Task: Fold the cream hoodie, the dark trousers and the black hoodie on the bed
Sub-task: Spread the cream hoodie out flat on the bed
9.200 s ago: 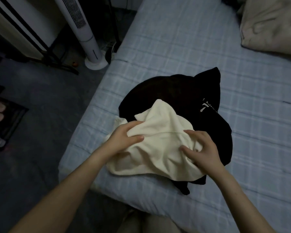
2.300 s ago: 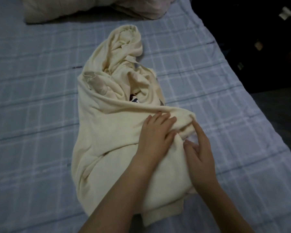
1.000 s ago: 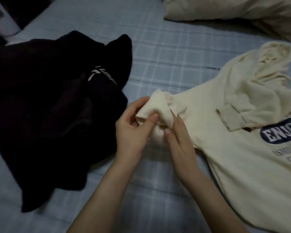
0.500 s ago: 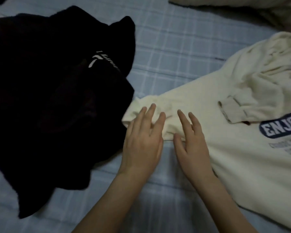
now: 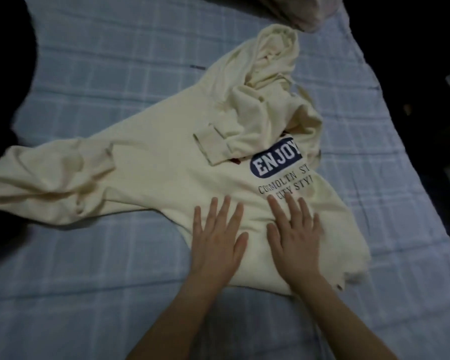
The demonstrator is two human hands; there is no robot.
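The cream hoodie [image 5: 166,162] lies face up across the bed, its navy "ENJOY" print showing. One sleeve stretches flat toward the left; the other is bunched over the chest with its cuff by the print. The hood is crumpled at the top. My left hand [image 5: 216,237] and my right hand [image 5: 294,232] lie flat, fingers spread, side by side on the lower front of the hoodie. The black clothes [image 5: 3,74] are a dark mass at the left edge, mostly out of frame; I cannot tell the trousers from the black hoodie.
The bed [image 5: 102,268] has a pale blue checked sheet. A beige pillow or duvet [image 5: 312,11] sits at the top right corner. The bed's right edge drops off into a dark floor area at the right.
The left sleeve, bunched in my fingers a second ago, now lies spread out to the left. Both hands have moved from the sleeve end to the hoodie's lower front.
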